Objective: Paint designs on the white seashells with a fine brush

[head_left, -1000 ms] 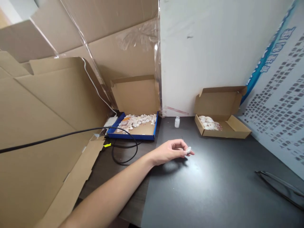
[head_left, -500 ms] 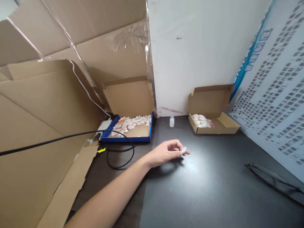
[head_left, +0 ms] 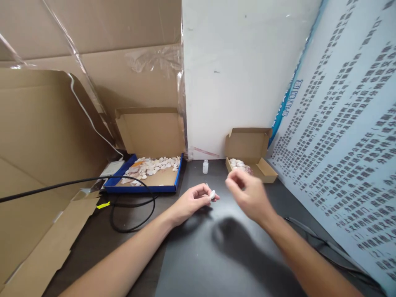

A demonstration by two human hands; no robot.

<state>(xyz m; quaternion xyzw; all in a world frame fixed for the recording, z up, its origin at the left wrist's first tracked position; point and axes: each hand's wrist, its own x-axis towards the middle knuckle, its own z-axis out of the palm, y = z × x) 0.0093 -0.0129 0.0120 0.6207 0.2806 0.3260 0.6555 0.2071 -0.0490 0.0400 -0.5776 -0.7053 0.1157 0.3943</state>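
My left hand (head_left: 192,202) pinches a small white seashell (head_left: 212,195) between thumb and fingers, just above the dark mat. My right hand (head_left: 249,194) is raised to the right of it, with thumb and forefinger curled together. Whether anything sits in that pinch cannot be made out. Behind the hands a small clear bottle (head_left: 205,166) with a white label stands upright. A thin item behind my left fingers is too small to name.
At left, an open blue-edged box (head_left: 140,189) holds many pale shells. An open brown box (head_left: 268,171) with more white shells is at back right, partly behind my right hand. A black cable (head_left: 133,230) loops at left; glasses (head_left: 305,231) lie at right, partly covered.
My right hand has come into view from the right. My left hand still holds the shell. The whole view has shifted, so things appear further left.
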